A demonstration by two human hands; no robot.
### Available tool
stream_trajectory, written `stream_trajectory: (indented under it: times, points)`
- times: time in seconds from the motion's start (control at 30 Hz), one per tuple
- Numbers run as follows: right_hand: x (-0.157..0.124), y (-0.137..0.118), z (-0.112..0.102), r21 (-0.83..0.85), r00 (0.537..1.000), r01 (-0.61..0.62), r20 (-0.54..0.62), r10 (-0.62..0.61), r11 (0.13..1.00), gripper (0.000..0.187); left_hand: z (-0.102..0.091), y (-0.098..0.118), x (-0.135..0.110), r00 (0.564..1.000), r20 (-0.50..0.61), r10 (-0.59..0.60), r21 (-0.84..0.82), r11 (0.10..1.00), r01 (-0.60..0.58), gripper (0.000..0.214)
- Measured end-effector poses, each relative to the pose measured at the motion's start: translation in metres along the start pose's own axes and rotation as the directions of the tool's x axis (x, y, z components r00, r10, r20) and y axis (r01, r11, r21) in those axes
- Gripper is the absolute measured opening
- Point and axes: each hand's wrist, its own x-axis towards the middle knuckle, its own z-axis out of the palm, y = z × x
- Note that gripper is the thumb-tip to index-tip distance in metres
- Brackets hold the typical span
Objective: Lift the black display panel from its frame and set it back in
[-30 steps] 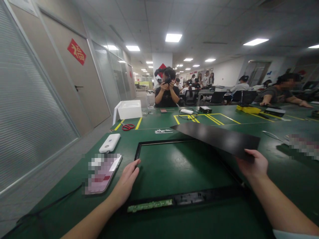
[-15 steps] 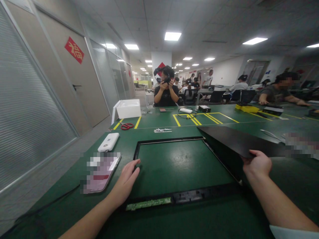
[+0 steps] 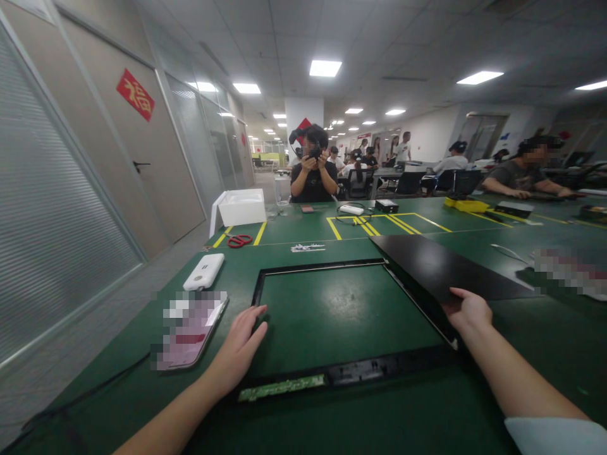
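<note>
Panel (image 3: 436,262): held right of the frame (image 3: 393,367), one corner pinched by fingers of the right hand (image 3: 472,313), presumably for control.
Bench (image 3: 360,420): frame supported flat.
Left hand (image 3: 243,341): fingers loosely spread at frame's left side, likely for steadying.

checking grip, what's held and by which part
The right hand holds the black panel by its near edge; whether the left hand grips the black frame is unclear.

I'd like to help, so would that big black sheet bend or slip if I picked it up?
Probably stiff: the black sheet looks flat with the right hand at its edge. Perhaps slippery: its face looks smooth and shiny. Maybe light, being thin.
</note>
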Motion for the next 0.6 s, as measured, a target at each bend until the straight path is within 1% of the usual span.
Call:
stream_trajectory:
  times: [0.03,0.1,0.3,0.43,0.6]
  points:
    - [-0.004,-0.001,0.002,-0.007,0.997,-0.053,-0.062,0.053,0.999,0.028,0.000,0.000,0.000,1.000,0.001,0.000,-0.001,1.000,0.000,0.048]
    - [-0.010,-0.003,0.006,-0.018,0.988,-0.111,-0.112,0.109,0.994,0.028,0.000,0.001,0.000,1.000,0.004,-0.006,-0.001,1.000,0.006,0.049]
    - [-0.024,-0.008,0.012,-0.033,0.990,-0.125,-0.074,0.122,0.992,0.026,0.000,0.001,0.000,1.000,0.027,-0.013,0.035,0.999,0.012,0.053]
    - [-0.035,-0.008,0.018,-0.048,0.988,-0.155,-0.003,0.155,0.987,0.023,0.002,-0.005,0.001,1.000,0.012,0.024,0.052,0.998,-0.024,0.048]
    - [-0.049,-0.007,0.025,-0.063,0.985,-0.154,0.069,0.158,0.986,0.020,0.003,-0.009,0.002,0.999,0.014,0.047,0.064,0.997,-0.048,0.046]
